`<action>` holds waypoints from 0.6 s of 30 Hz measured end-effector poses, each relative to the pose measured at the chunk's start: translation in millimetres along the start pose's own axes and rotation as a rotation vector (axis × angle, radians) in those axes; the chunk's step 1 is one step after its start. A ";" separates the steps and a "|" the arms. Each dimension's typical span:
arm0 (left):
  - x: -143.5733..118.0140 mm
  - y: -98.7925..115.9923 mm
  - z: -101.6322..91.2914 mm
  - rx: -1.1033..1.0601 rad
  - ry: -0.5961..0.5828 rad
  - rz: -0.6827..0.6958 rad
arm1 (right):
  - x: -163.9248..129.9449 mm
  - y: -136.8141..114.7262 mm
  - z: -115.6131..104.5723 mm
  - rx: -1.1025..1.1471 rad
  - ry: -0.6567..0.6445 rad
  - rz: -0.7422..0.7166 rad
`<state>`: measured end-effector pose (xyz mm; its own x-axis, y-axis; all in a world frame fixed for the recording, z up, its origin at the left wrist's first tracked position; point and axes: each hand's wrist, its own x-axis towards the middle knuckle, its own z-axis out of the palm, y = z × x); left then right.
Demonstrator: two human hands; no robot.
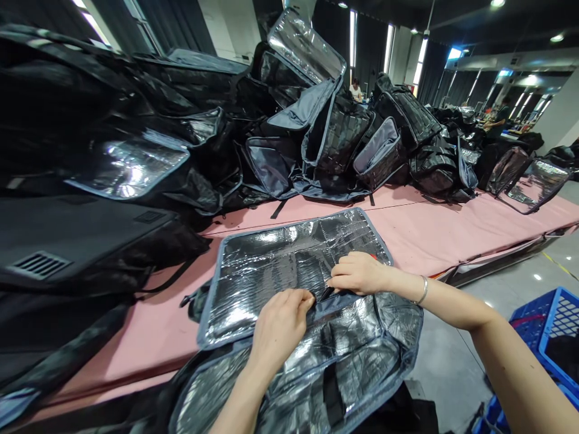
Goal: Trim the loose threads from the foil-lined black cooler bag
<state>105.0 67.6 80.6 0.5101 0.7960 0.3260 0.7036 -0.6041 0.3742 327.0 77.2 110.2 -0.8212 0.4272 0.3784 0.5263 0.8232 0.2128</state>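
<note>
A black backpack (pixel 348 361) with a silver foil lining lies spread wide in front of me, its foil-lined flap (pixel 257 265) folded back on the table. Grey-blue binding runs along its edges. My left hand (pixel 281 322) is closed, thumb and fingers pinching the lining near the seam between flap and body. Just right of it, my right hand (pixel 355 274) is curled around what looks like thread snips (pixel 326 293). Their dark tip points at the seam, and a bit of red shows behind the fingers. Most of the tool is hidden by the hand.
Several black bags (pixel 335 132) are heaped along the back of the pink-covered table (pixel 416 235). A large black bag (pixel 81 241) lies close on the left. Blue crates (pixel 543 325) stand on the floor at right. People sit farther back.
</note>
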 end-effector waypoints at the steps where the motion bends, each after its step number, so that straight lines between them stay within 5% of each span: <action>1: -0.4 0.0 0.5 -0.002 0.013 0.009 | -0.7 -0.4 -0.2 0.026 0.015 0.004; 7: 0.7 -3.3 2.3 0.005 0.157 0.090 | -13.9 -7.4 -4.5 0.316 0.105 0.303; 13: 3.2 3.7 6.7 0.019 0.292 0.182 | -25.1 -16.7 4.9 0.352 -0.030 0.593; 18: -9.9 15.1 19.0 0.193 0.410 0.072 | -11.6 -13.1 9.9 0.485 -0.182 0.841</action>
<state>120.0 51.3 66.5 0.3501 0.6480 0.6764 0.7727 -0.6080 0.1826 327.5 65.2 94.1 -0.2641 0.9608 0.0838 0.8400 0.2718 -0.4696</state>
